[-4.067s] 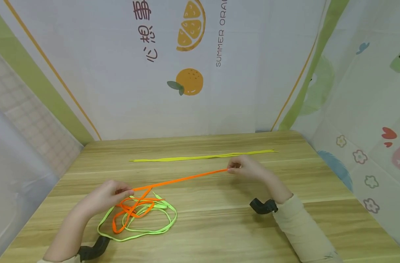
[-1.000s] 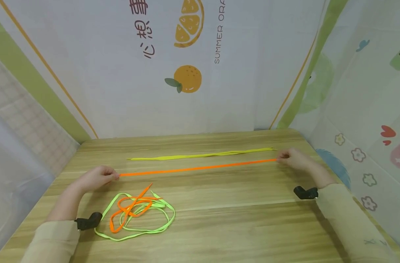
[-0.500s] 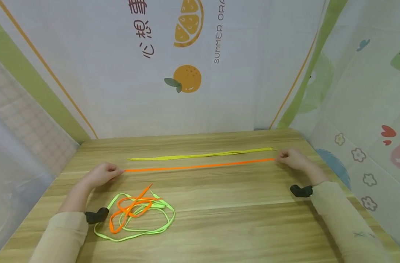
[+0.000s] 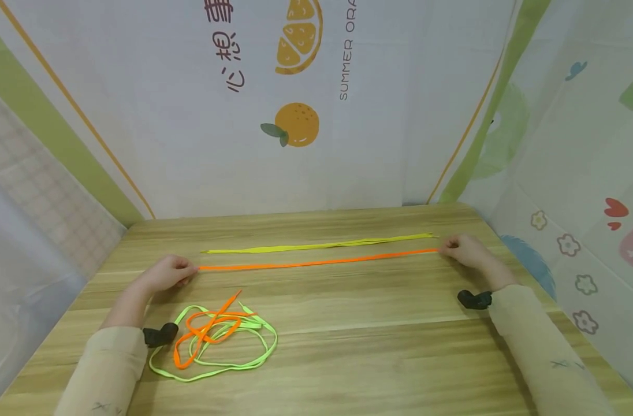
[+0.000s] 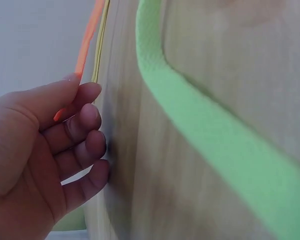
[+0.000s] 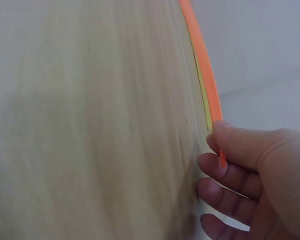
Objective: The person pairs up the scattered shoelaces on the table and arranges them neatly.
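Observation:
A flat orange shoelace (image 4: 316,263) is stretched nearly straight across the table between both hands. My left hand (image 4: 168,274) pinches its left end between thumb and forefinger, and the tip pokes out below the thumb in the left wrist view. At the other end my right hand (image 4: 464,251) pinches the lace in the same way; its short tip shows under the thumb in the right wrist view. Just behind lies a yellow shoelace (image 4: 316,246), laid out roughly parallel. Nearer me, a second orange shoelace (image 4: 207,332) rests loosely looped over a coiled light green shoelace (image 4: 244,366).
The wood-grain table (image 4: 358,358) ends at a printed white cloth (image 4: 358,156) hung behind it, with more cloth at both sides. Black wrist cameras (image 4: 160,334) sit at the sleeve cuffs. The left one overlaps the green coil's edge in the head view.
The orange lace was pulled away from the pile, drawn out straight and brought close to the yellow one. Over the last second the left hand moved slightly away from me and right; the right hand barely shifted.

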Demonstrator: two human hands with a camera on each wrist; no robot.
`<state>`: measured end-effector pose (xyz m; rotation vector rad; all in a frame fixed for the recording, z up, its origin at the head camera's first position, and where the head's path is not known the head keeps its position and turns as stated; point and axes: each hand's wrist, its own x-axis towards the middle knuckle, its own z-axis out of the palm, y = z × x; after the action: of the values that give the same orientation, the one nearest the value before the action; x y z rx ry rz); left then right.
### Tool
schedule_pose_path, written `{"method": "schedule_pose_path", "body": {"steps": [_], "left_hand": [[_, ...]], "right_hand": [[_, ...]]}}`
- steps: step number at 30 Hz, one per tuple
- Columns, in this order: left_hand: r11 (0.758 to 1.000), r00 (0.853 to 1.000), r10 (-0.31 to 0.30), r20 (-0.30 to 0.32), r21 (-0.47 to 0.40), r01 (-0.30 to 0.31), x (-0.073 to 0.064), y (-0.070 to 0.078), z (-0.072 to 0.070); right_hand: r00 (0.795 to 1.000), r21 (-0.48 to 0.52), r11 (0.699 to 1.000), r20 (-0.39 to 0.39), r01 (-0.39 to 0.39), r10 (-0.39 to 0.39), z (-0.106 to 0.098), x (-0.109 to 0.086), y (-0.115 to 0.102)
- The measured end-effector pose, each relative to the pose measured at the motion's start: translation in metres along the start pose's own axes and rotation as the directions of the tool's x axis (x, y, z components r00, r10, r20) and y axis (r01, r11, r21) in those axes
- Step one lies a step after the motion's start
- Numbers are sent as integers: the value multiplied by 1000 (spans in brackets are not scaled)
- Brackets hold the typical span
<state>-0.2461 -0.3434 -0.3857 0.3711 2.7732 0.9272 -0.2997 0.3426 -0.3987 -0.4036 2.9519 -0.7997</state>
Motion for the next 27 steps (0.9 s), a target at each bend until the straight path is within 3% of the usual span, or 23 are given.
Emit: {"method": "schedule_pose_path", "body": {"steps": [9, 20, 27], "left_hand": [[998, 999, -23, -29, -54, 21, 4, -2, 0], [992, 991, -112, -71, -61, 108, 8, -8, 4], [995, 992, -95, -87, -28, 93, 6, 0, 4]], "right_hand": [[999, 24, 999, -21, -31, 31, 0, 2, 4], [997, 49, 997, -29, -64, 66, 1, 1, 11], [993, 90, 989, -1, -115, 116, 1, 2, 14]]}}
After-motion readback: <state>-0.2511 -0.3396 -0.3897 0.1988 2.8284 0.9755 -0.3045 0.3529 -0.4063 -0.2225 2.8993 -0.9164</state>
